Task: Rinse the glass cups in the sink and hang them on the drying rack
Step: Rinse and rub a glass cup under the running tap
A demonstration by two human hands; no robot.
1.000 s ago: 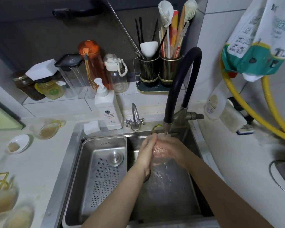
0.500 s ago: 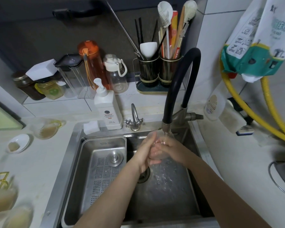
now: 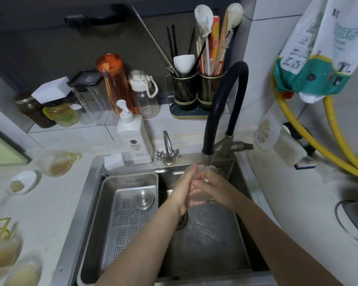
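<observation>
Over the stainless steel sink (image 3: 242,240), both hands clasp a clear glass cup (image 3: 205,172) right under the black-hosed tap spout (image 3: 207,155). The left hand (image 3: 184,188) wraps its side; the right hand (image 3: 213,187) grips it opposite. More cloudy glass cups (image 3: 6,265) sit on the white worktop (image 3: 50,203) at far left.

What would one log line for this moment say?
step: rinsing | glass cup under black faucet | left hand holds cup | right hand holds cup | over sink | not yet racked

Dim, perhaps overhead-lit; blurred, warped edges
</observation>
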